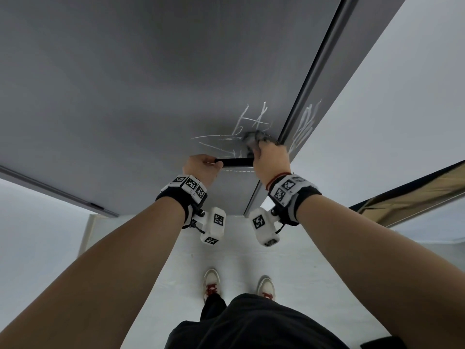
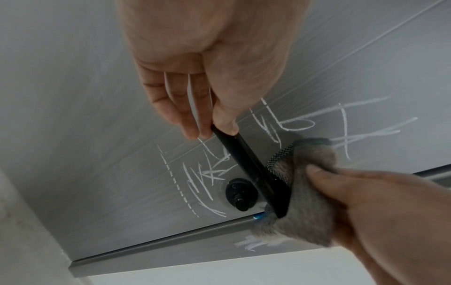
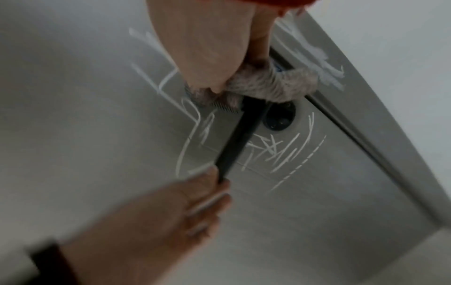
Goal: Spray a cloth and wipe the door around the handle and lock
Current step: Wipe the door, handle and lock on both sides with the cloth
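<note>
Head: left hand pinches free end of black lever handle on grey door; right hand grips grey cloth, pressed on door just above handle, on chalk scribbles.
Left wrist: thumb and fingers clamp handle tip; cloth wraps handle base beside round black lock.
Right wrist: blurred; cloth bunched under palm.
</note>
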